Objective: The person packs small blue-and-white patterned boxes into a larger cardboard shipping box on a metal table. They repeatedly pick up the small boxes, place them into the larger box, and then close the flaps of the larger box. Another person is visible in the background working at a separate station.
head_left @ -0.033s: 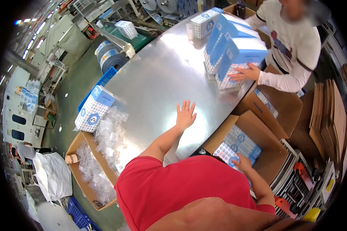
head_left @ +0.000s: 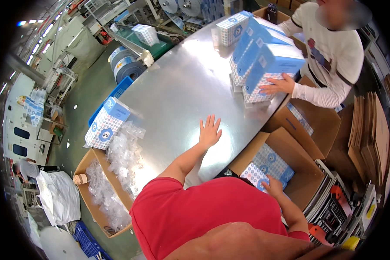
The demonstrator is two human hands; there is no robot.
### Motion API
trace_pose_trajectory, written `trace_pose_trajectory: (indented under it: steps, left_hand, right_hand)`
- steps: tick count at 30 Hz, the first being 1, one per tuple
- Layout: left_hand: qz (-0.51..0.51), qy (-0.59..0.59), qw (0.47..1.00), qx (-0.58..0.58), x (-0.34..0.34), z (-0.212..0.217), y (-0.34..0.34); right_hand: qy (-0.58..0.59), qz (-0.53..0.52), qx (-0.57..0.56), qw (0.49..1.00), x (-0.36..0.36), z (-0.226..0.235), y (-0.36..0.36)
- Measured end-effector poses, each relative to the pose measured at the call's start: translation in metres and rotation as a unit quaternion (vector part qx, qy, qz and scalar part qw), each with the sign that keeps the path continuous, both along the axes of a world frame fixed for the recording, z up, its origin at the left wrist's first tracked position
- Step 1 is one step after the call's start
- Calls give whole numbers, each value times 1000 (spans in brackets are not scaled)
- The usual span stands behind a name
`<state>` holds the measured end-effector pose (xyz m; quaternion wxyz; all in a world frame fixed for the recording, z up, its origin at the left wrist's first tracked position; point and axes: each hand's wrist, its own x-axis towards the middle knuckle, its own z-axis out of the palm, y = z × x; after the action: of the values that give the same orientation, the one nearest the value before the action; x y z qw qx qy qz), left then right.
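Note:
My left hand (head_left: 210, 132) lies flat on the shiny metal table (head_left: 169, 104), fingers spread, holding nothing. Down at my right side, my right hand (head_left: 273, 187) grips the edge of a white pack with small blue and red dots (head_left: 254, 174). That pack is at the near side of an open cardboard carton (head_left: 305, 184), partly hidden by my body. Inside the carton lie more patterned packs (head_left: 271, 160) with blue ends.
Across the table a co-worker's hand (head_left: 278, 84) holds blue-and-white boxes (head_left: 264, 71). A second carton (head_left: 320, 130) adjoins mine. At left are a patterned box (head_left: 104, 128), clear plastic pieces (head_left: 123, 149) and another carton (head_left: 86, 167). Flattened cardboard (head_left: 364, 130) stands far right.

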<state>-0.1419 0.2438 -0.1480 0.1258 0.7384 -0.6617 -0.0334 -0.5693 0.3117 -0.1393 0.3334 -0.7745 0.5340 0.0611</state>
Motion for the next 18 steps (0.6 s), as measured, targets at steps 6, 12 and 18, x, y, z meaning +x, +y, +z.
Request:
trace_pose_trajectory:
  steps: [6, 12, 18]
  left_hand:
    - [0, 15, 1000, 3, -1, 13, 5]
    - [3, 27, 1000, -15, 2, 14, 4]
    - [36, 68, 988, -136, 45, 26, -74]
  right_hand:
    - [37, -4, -50, 998, 7, 7, 0]
    - [27, -7, -67, 997, 14, 16, -3]
    - [37, -14, -50, 998, 12, 9, -6]
